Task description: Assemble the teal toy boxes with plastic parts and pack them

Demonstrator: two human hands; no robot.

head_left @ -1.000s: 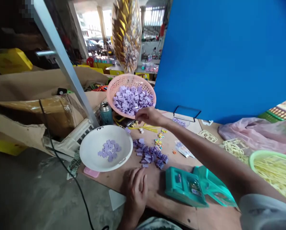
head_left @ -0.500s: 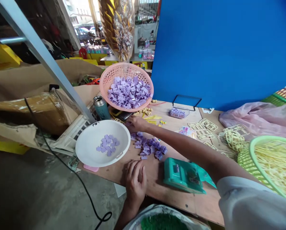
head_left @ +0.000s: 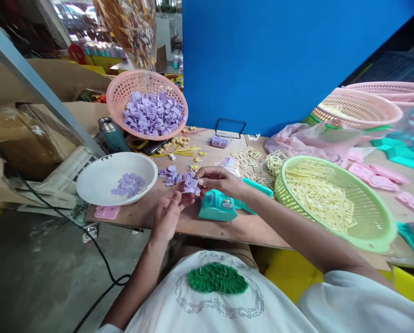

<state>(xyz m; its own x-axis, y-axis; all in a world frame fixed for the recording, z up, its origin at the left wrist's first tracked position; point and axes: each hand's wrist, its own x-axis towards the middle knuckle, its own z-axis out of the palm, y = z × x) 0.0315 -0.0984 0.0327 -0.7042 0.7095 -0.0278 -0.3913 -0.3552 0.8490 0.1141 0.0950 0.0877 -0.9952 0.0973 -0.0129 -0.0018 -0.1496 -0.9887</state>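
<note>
A small purple plastic part (head_left: 191, 183) is held up over the table's front edge between my two hands. My right hand (head_left: 222, 181) pinches it from the right with thumb and fingertips. From below and the left, my left hand (head_left: 167, 213) has its bent fingers and thumb at the part's lower edge. Right behind the hands lies a loose pile of purple parts (head_left: 172, 176), partly hidden by them. A teal plastic housing (head_left: 216, 206) sits just right of the held part, beneath my right wrist.
To the left stand a white bowl (head_left: 89, 182) with flat purple pieces and a bottle (head_left: 112, 134). Behind are a pink basket (head_left: 114, 99) of purple parts and a small clear box (head_left: 221, 141). A green basket (head_left: 373, 231) of pale yellow frames stands right, before a blue panel (head_left: 262, 60).
My right hand has come back from beside the phone-like dark object near the pink basket. My left hand has lifted off the table edge, and both now meet at a purple part. The view swung right.
</note>
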